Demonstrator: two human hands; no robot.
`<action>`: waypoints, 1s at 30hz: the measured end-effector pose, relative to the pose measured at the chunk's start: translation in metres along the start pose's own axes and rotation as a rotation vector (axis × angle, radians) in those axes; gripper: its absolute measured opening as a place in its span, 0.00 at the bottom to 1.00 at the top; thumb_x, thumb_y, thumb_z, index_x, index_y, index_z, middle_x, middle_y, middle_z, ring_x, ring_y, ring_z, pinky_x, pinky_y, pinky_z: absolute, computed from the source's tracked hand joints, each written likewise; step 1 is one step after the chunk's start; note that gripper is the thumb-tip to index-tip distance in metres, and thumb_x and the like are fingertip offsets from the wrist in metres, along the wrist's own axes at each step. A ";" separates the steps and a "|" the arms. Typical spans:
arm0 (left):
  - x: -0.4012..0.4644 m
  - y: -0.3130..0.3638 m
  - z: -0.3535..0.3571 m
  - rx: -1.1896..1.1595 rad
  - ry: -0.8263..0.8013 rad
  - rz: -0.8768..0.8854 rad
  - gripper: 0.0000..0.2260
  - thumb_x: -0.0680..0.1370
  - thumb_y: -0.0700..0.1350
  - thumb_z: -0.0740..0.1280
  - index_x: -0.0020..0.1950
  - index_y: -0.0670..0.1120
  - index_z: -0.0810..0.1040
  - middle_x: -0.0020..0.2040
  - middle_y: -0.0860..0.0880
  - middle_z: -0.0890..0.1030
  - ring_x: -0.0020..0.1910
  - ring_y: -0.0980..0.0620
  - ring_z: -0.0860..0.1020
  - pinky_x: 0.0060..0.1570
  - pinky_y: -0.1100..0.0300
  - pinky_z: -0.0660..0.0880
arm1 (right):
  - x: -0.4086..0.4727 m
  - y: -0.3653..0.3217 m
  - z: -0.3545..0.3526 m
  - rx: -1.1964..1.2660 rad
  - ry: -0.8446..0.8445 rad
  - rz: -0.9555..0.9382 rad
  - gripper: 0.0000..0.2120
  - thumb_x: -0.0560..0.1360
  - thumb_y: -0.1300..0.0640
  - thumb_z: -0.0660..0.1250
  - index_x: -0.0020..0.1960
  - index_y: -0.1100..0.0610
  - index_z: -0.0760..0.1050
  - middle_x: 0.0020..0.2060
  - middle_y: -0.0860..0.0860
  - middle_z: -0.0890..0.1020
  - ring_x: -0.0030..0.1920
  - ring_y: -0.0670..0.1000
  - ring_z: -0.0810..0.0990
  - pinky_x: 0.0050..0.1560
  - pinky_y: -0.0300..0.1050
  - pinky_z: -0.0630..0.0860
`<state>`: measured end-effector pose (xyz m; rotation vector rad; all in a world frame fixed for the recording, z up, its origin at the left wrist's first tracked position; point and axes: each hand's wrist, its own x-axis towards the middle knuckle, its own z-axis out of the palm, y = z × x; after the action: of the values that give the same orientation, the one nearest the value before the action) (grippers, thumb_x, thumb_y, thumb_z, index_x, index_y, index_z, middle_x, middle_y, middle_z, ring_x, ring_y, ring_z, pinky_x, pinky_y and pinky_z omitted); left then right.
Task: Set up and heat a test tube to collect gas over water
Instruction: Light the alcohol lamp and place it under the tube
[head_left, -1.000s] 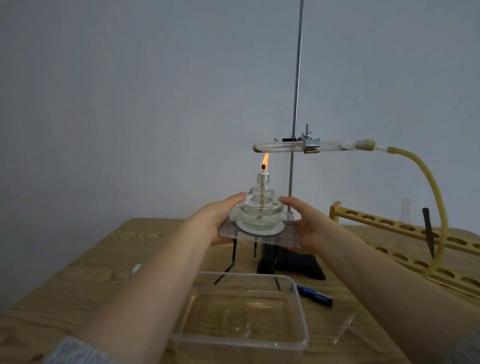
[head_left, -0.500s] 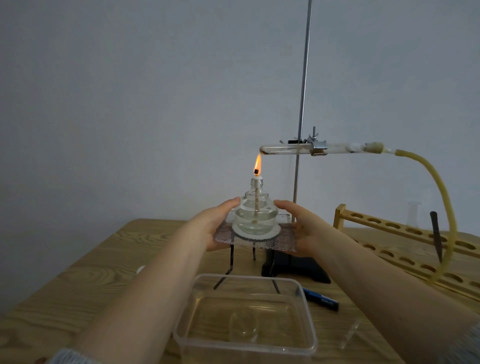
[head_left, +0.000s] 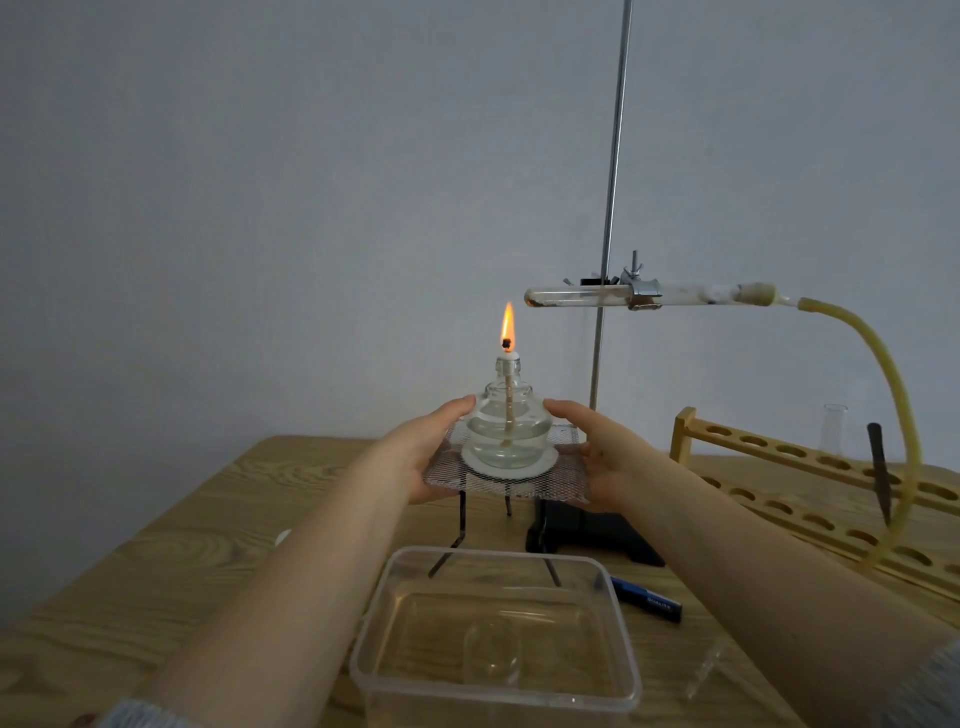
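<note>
The burner (head_left: 506, 421) sat on the mesh (head_left: 540, 478) atop the tripod (head_left: 462, 525), left of the clamped tube (head_left: 576, 298); the tub (head_left: 498, 639) lay nearest, the rack (head_left: 810, 483) right, seemingly behind.

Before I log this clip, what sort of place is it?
Probably a school or home chemistry bench rather than a full lab: a lit alcohol lamp on wire gauze, a test tube clamped to a retort stand, and a wooden test tube rack on a plain wooden table.
</note>
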<state>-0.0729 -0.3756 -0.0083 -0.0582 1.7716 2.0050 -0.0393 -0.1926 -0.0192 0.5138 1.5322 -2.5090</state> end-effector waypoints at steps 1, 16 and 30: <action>0.001 0.000 0.000 0.005 0.000 0.000 0.21 0.74 0.55 0.68 0.50 0.37 0.75 0.44 0.40 0.82 0.41 0.44 0.82 0.46 0.52 0.79 | 0.000 0.000 0.000 -0.002 -0.002 0.003 0.27 0.68 0.55 0.75 0.61 0.66 0.72 0.48 0.64 0.82 0.34 0.61 0.85 0.31 0.57 0.82; -0.002 -0.001 0.000 0.014 -0.018 -0.027 0.21 0.76 0.55 0.66 0.48 0.35 0.75 0.33 0.40 0.83 0.28 0.46 0.83 0.26 0.57 0.80 | -0.003 0.000 0.001 0.015 -0.013 0.005 0.24 0.69 0.55 0.75 0.59 0.66 0.72 0.49 0.63 0.82 0.43 0.61 0.84 0.39 0.56 0.82; 0.011 -0.004 -0.003 0.192 0.226 0.130 0.28 0.69 0.62 0.70 0.57 0.44 0.69 0.55 0.42 0.79 0.50 0.44 0.81 0.51 0.50 0.78 | -0.014 0.001 0.001 0.008 -0.013 -0.004 0.21 0.71 0.55 0.73 0.56 0.65 0.70 0.47 0.64 0.80 0.39 0.62 0.83 0.27 0.55 0.81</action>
<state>-0.0821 -0.3748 -0.0164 -0.1150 2.1540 1.9705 -0.0264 -0.1950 -0.0149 0.4955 1.5210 -2.5178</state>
